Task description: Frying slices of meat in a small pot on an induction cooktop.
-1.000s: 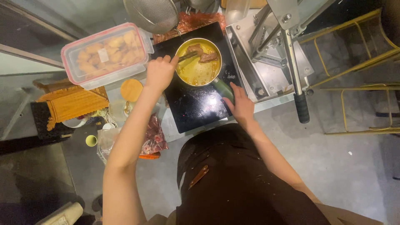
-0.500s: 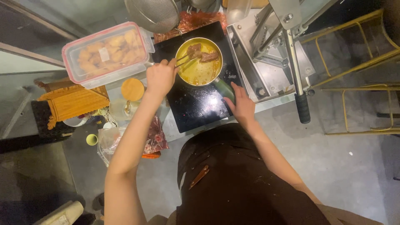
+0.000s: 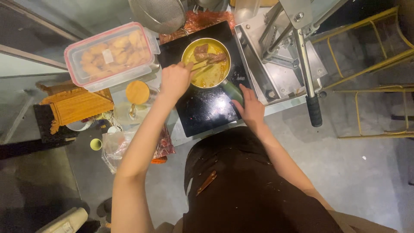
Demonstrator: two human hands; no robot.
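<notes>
A black cooktop (image 3: 207, 108) fills the centre of the frame, and a small pan (image 3: 206, 63) of yellowish oil stands on its upper part. Left of it, on the pale counter (image 3: 164, 86), sit a clear lidded box (image 3: 110, 54) with a red rim in the upper left, a round orange lid (image 3: 137, 92) below that, and a folded orange cloth (image 3: 77, 105) at the left edge. Crumpled plastic bags (image 3: 116, 144) lie lower down. A metal press (image 3: 284, 56) stands right of the cooktop.
</notes>
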